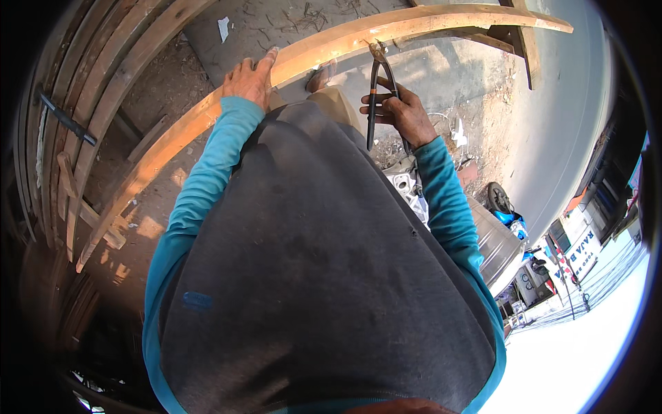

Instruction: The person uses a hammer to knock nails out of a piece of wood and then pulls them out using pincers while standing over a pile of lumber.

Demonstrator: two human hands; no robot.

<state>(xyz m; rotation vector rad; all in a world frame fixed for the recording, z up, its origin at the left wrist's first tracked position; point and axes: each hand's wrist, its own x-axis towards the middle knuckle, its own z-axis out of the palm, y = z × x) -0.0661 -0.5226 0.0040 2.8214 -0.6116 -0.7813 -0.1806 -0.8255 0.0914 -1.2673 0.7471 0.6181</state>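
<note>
Timber plank (310, 56), likely stiff and fairly heavy, best held by its edges, lies under the loosely spread left hand (248, 83), ahead of the right hand (405, 114) gripping pincers (374, 83) whose bite is unclear.

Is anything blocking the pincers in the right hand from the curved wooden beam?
Nothing visible. The right hand holds the pincers with their head at the near edge of the curved wooden beam; contact is unclear. The left hand rests on the beam, farther left.
</note>
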